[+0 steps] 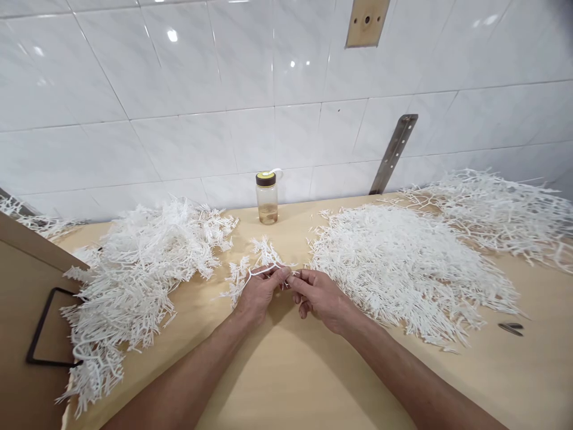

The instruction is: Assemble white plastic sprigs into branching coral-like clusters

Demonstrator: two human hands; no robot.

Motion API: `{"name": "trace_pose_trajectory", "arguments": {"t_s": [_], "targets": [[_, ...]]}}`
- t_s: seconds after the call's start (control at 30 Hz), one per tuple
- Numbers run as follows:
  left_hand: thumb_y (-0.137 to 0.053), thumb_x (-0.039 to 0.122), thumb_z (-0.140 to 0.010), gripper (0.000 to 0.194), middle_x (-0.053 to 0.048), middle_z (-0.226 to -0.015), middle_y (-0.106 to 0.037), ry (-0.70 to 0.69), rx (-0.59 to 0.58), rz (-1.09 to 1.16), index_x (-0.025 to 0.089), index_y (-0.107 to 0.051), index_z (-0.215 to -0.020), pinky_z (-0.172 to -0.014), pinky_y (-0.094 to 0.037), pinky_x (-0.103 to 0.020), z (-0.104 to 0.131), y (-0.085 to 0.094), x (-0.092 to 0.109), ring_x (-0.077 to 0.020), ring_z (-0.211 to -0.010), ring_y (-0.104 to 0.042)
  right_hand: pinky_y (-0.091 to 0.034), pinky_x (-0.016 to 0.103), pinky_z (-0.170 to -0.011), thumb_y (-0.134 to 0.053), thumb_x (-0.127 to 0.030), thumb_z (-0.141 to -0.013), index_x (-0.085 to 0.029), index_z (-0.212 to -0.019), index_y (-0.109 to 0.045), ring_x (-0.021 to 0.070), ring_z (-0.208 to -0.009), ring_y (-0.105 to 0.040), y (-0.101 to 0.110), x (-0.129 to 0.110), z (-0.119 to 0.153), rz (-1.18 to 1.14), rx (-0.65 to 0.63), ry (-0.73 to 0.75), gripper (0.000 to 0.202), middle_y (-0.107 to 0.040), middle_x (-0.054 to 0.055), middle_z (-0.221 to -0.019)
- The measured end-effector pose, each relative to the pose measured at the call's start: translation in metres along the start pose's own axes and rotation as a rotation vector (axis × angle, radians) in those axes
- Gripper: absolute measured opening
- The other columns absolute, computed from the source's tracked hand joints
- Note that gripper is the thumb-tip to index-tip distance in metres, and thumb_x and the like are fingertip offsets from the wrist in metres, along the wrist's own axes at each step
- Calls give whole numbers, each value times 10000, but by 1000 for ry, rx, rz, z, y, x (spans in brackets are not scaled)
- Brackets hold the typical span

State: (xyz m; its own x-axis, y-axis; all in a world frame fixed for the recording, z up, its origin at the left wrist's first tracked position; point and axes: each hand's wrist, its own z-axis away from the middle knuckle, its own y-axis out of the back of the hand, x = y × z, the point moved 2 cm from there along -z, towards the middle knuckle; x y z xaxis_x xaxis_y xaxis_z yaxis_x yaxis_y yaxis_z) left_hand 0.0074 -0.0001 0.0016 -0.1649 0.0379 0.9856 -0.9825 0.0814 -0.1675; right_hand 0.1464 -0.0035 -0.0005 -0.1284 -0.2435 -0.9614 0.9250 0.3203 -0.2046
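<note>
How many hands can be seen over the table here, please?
2: the left hand, holding a white branched piece, and the right hand, close beside it at the same piece. Each is partly hidden by its own pose, but no other hand shows.

Left sprig heap [147,269] and right sprig heap [403,263] on table [286,376], bottle [267,200] between them, wall [188,77] behind.

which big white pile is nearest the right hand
The dense, fine-stranded pile just right of the right hand. The coarser, branching pile lies farther back at far right; the other pile is on the left, past the left hand.
</note>
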Motion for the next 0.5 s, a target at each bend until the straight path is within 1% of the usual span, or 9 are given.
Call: {"name": "trace_pose_trajectory", "arguments": {"t_s": [0.1, 0.2, 0.23, 0.3, 0.37, 0.43, 0.5], "targets": [[-741, 469, -762, 331, -27, -611, -606, -13, -14, -24, 151, -687, -685, -575, -425, -280, 0, 0, 0, -141, -583, -531, -410, 192, -407, -739, -475, -729, -166, -792, -629, 91, -528, -468, -4, -4, 3, -40, -5, -28, 334, -527, -36, -610], [-764, 459, -741, 320, 4, -551, -545, -11, 41, -40, 162, -676, -659, -535, -404, -267, 1, 0, 2, -118, -530, -480, -414, 197, -419, -739, -364, -710, -169, -781, -622, 91, -536, -475, -6, -4, 5, -78, -14, -56, 238, -544, -34, -622], [-766, 458, -738, 320, 9, -541, -532, -2, 43, -28, 164, -672, -656, -528, -404, -266, 2, 0, 2, -116, -519, -478, -413, 196, -420, -736, -346, -709, -168, -781, -623, 94, -551, -483, -7, -4, 5, -94, -15, -62, 222, -551, -29, -637], [-757, 465, -748, 327, 1, -553, -544, 21, -5, 25, 163, -664, -664, -532, -429, -278, 2, -2, 2, -128, -520, -515, -409, 191, -418, -728, -358, -726, -164, -795, -634, 97, -584, -497, -7, -3, 4, -126, -17, -73, 226, -571, -13, -683], [-752, 471, -754, 338, -9, -562, -559, 38, -58, 74, 162, -648, -665, -539, -459, -294, 1, -2, 0, -148, -532, -558, -400, 182, -414, -722, -400, -750, -157, -823, -652, 92, -606, -503, -7, -1, 4, -151, -33, -86, 263, -601, 7, -758], [-771, 465, -740, 344, -8, -540, -554, 48, -69, 92, 161, -632, -657, -532, -471, -295, 0, -1, -3, -156, -527, -572, -389, 178, -411, -730, -437, -752, -151, -830, -667, 82, -604, -497, -6, 1, 3, -159, -61, -104, 302, -624, 21, -817], [-797, 455, -715, 348, -5, -514, -551, 65, -60, 104, 160, -625, -650, -513, -469, -285, -1, 0, -6, -156, -510, -572, -382, 181, -411, -741, -464, -744, -149, -818, -676, 75, -580, -484, -6, 3, 2, -154, -81, -118, 331, -625, 21, -801]]}}
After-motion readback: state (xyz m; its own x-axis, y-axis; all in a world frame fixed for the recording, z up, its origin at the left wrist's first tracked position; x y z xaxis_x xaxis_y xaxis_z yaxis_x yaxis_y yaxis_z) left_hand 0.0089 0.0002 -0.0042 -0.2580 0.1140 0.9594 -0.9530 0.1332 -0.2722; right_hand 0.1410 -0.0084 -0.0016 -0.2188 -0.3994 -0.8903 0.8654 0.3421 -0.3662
